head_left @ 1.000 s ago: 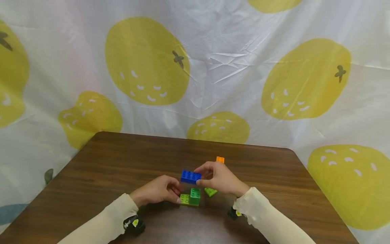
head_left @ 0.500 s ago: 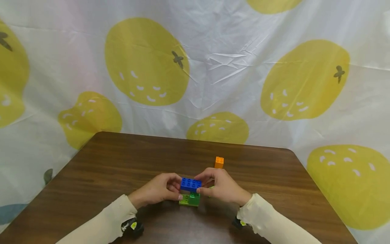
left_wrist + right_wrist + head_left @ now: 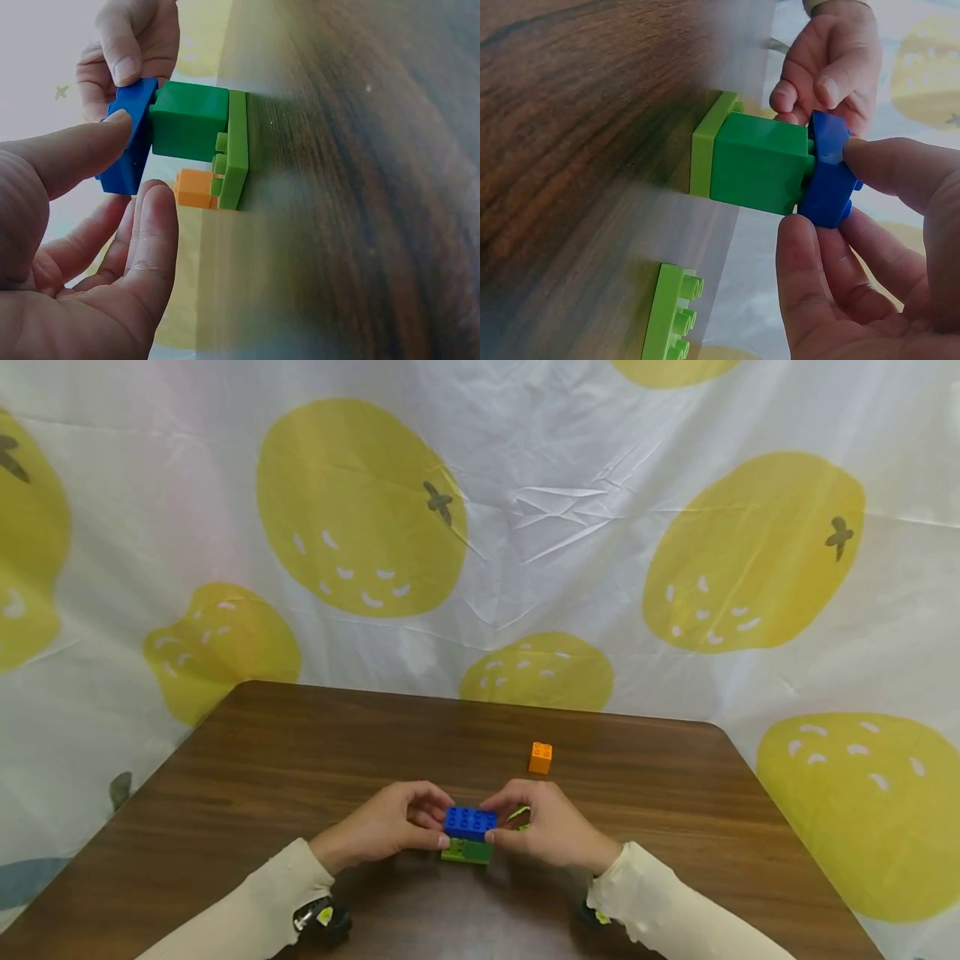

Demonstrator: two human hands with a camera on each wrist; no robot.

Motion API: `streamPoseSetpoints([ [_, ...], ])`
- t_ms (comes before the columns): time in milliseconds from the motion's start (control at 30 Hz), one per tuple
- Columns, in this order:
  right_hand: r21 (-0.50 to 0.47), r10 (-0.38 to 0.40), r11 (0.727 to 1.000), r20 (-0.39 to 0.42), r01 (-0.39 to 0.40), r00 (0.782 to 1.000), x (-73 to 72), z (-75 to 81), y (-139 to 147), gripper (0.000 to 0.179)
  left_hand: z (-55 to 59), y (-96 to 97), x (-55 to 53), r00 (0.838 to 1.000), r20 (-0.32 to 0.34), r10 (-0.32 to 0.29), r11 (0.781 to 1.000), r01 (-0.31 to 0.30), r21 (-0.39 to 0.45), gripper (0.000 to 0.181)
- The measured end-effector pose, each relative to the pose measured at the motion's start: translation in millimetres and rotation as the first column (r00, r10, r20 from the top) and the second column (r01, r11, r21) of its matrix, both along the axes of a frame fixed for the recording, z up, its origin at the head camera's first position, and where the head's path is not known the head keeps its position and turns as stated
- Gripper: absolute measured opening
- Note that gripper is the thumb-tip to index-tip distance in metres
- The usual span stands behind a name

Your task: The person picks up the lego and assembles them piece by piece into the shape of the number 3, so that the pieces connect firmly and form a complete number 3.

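Observation:
A blue toy building brick (image 3: 470, 823) sits tilted on the studs of a green brick (image 3: 191, 120), a thin gap showing between them. My right hand (image 3: 551, 827) pinches the blue brick's right end between thumb and fingers. At the left end, my left hand (image 3: 386, 827) has its thumb on the brick and its fingers curled around the other side. The green brick stands on one half of a flat lime-green studded plate (image 3: 237, 150), which rests on the table; bare studs show on the plate's left half.
An orange brick (image 3: 540, 758) stands farther back on the brown wooden table (image 3: 337, 735). A second lime-green studded piece (image 3: 664, 315) lies just right of the stack, partly hidden by my right hand in the head view. A lemon-print curtain (image 3: 525, 568) hangs behind.
The blue brick has come down onto the green brick. My right hand has lowered with it, and my left hand has moved from the plate to the blue brick's left end.

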State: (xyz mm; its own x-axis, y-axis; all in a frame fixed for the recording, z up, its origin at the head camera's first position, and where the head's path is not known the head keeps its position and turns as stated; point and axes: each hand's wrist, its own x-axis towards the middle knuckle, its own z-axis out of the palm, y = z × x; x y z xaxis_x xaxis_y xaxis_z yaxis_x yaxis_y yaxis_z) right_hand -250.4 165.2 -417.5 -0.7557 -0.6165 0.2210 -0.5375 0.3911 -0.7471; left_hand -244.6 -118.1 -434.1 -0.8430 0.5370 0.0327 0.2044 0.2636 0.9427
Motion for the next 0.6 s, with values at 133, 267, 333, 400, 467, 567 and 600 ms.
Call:
streamPoseSetpoints([
  [133, -0.003, -0.010, 1.000, -0.008, 0.010, 1.000, 1.2, -0.2, -0.5, 0.030, 1.2, 0.8, 0.9, 1.000, 0.006, 0.006, 1.000, -0.006, 0.000, 0.041],
  [267, -0.003, -0.016, 1.000, -0.002, 0.016, 1.000, 2.8, 0.7, -0.9, 0.030, 1.6, 2.0, 1.8, 1.000, -0.003, 0.010, 1.000, -0.010, 0.002, 0.041],
  [333, 0.003, -0.015, 1.000, -0.003, 0.015, 1.000, 3.5, 1.9, -1.0, 0.030, 1.6, 2.7, 2.1, 1.000, -0.007, 0.012, 1.000, -0.012, 0.000, 0.040],
  [400, 0.013, -0.012, 1.000, -0.004, 0.012, 1.000, 3.6, 3.0, -1.0, 0.029, 1.5, 3.2, 2.3, 1.000, -0.013, 0.015, 1.000, -0.015, -0.001, 0.039],
  [467, 0.022, -0.005, 1.000, -0.010, 0.005, 1.000, 2.2, 2.7, -0.9, 0.029, 1.6, 3.5, 2.7, 1.000, -0.023, 0.020, 1.000, -0.020, 0.001, 0.037],
  [567, 0.035, 0.003, 0.999, -0.022, -0.003, 1.000, -0.5, 2.3, -1.0, 0.028, 1.7, 3.7, 2.6, 0.999, -0.037, 0.030, 1.000, -0.030, 0.002, 0.035],
  [600, 0.038, 0.004, 0.999, -0.023, -0.003, 1.000, -1.3, 2.2, -1.2, 0.028, 1.9, 3.7, 2.7, 0.999, -0.044, 0.032, 0.999, -0.032, 0.003, 0.034],
])
